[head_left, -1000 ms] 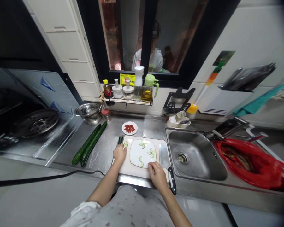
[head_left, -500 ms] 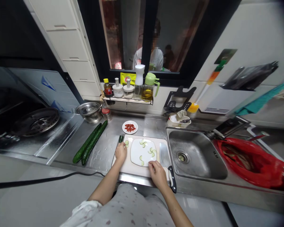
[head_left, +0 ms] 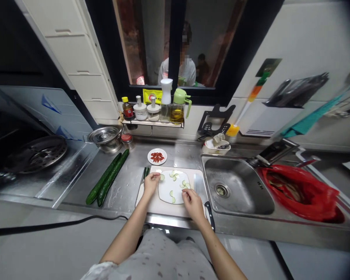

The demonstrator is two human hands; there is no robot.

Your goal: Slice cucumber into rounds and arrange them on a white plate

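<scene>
Right now, your left hand [head_left: 151, 184] has its grip pinched on a cucumber slice [head_left: 162, 177] by the white plate's [head_left: 165, 193] top left corner. Your right hand [head_left: 193, 203] is near the bottom right corner; I can't tell if that grip is together.

Cannot read tiny print on the yellow packet [head_left: 147, 97], nor know the contents of the red bag [head_left: 317, 202]. Cannot judge the right hand [head_left: 193, 203] as empty or holding. Cannot see the cutting board [head_left: 166, 210] under the plate [head_left: 165, 191].
</scene>
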